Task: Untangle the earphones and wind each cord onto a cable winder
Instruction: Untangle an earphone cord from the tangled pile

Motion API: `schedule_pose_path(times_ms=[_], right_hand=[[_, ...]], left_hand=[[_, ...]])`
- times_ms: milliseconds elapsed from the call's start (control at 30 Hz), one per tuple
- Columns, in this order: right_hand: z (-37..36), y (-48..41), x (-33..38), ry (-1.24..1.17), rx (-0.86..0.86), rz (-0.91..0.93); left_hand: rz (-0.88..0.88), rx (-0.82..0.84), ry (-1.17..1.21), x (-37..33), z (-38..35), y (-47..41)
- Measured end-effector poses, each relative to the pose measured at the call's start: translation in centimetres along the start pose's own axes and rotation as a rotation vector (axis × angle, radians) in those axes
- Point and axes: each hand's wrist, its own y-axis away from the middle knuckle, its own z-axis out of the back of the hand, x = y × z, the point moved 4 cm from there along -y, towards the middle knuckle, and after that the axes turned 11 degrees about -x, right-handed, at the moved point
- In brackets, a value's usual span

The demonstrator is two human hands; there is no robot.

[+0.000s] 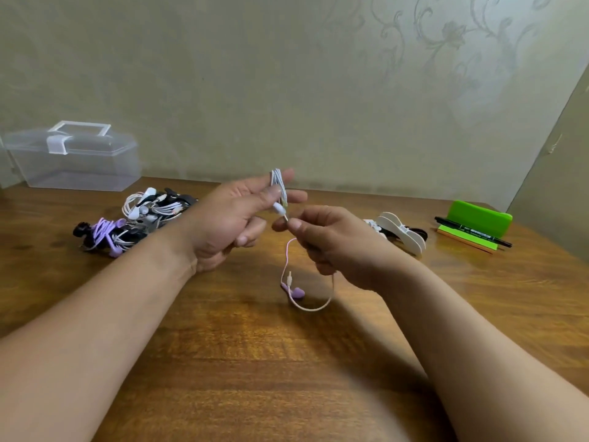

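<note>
Fingers (287,175) of the left hand (223,224) hold a small coil of white cord (278,186) between index and middle above the wooden table (223,362). The right hand (338,247) pinches the cord's plug end, and a pink cord (318,306) dangles from its curled lower fingers. Keeping both strands taut and apart should ease winding onto the cable winders (403,231) nearby.

White cord (279,186) around left hand (227,225)
</note>
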Motion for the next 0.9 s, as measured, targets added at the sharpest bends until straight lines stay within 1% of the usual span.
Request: schedule_pose_path(times_ms=[67, 100, 133, 200, 267, 367, 400, 467, 533, 600, 667, 733, 833, 900], right_hand=[[0.5, 0.3, 1.2, 0.349, -0.091, 0.119], [0.7, 0.4, 1.8, 0.482, -0.131, 0.182], [1.0, 0.4, 2.2, 0.545, -0.166, 0.221], [1.8, 0.4, 2.6, 0.527, -0.228, 0.239], [2.6, 0.3, 2.8, 0.44, -0.271, 0.248], [3.5, -0.2, 2.4, 0.258, -0.289, 0.273], [3.7, -0.3, 2.3, 0.164, -0.267, 0.26], [3.7, -0.3, 2.0, -0.05, -0.205, 0.19], [3.3, -0.2, 1.6, -0.244, -0.135, 0.083], [2.8, -0.1, 1.3, -0.385, -0.058, 0.003], [2.3, -0.2, 0.9, -0.472, -0.009, -0.043], [1.5, -0.2, 0.7, -0.487, 0.027, -0.055], [0.2, -0.4, 0.5, -0.548, 0.052, -0.039], [-0.2, -0.6, 0.4, -0.596, 0.05, -0.051]], left_hand=[[-0.061, -0.067, -0.256, 0.4, 0.3, -0.3], [-0.09, -0.077, -0.386, 0.6, 0.4, -0.4], [-0.113, -0.058, -0.491, 0.8, 0.4, -0.6], [-0.147, 0.033, -0.622, 0.8, 0.3, -0.5], [-0.158, 0.146, -0.693, 0.8, -0.1, 0.1], [-0.08, 0.289, -0.74, 0.8, -1.5, 1.3], [-0.047, 0.332, -0.694, 0.7, -2.0, 1.7], [-0.028, 0.392, -0.477, -0.1, -2.8, 2.3], [-0.002, 0.414, -0.235, -1.0, -3.0, 2.7], [0.039, 0.434, -0.067, -1.3, -2.9, 2.7], [0.054, 0.433, 0.007, -1.0, -3.0, 2.5], [0.038, 0.408, 0.068, -0.9, -3.1, 2.4], [0.046, 0.3, 0.205, -0.7, -2.7, 1.8], [0.05, 0.22, 0.249, -0.6, -2.3, 1.4]])
